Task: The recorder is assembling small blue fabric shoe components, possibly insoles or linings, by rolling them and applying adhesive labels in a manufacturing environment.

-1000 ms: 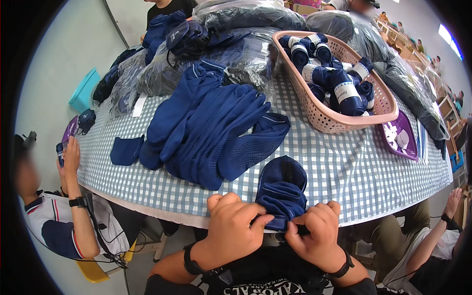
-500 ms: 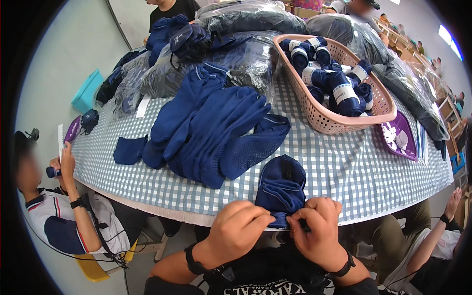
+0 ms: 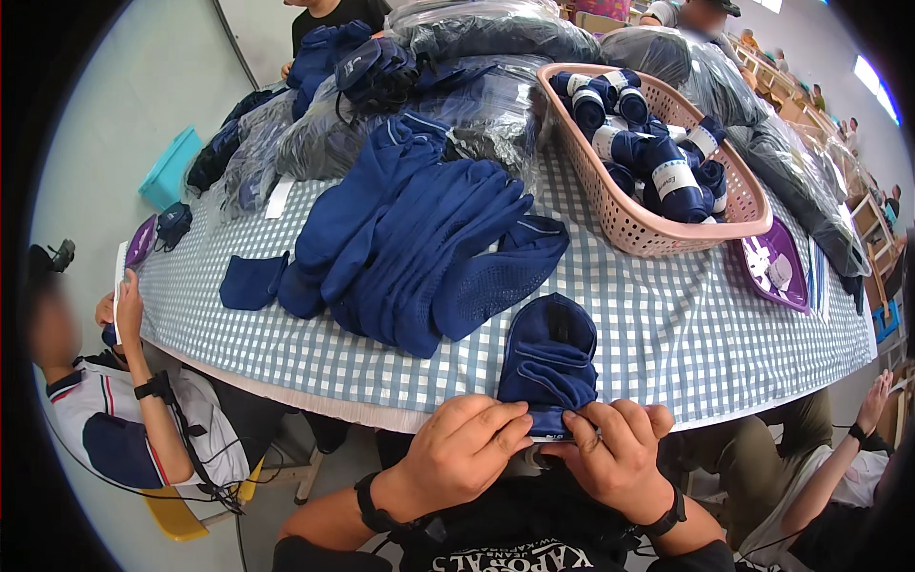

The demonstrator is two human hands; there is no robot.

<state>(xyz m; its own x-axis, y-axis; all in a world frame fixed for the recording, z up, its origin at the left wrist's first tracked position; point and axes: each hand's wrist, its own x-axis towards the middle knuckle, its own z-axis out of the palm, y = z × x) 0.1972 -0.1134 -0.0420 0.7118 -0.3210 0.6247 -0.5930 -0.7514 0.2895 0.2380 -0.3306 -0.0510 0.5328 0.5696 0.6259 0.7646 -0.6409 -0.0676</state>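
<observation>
Navy sock pair point(image 3: 550, 367): we're pinching its near cuff, left hand point(image 3: 464, 453) and right hand point(image 3: 618, 458) both clamped, steadying it at the table point(image 3: 686, 334) edge.

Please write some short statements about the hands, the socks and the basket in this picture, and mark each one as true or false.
1. Both hands, the left hand and the right hand, pinch the near end of a folded blue sock. True.
2. The folded sock lies inside the basket. False: it lies on the checked tablecloth, at the near table edge.
3. The pink basket holds rolled blue socks with white bands. True.
4. The sock pile is to the right of the basket. False: it is to the left of it.
5. The basket is empty. False: it is nearly full of rolled socks.
</observation>
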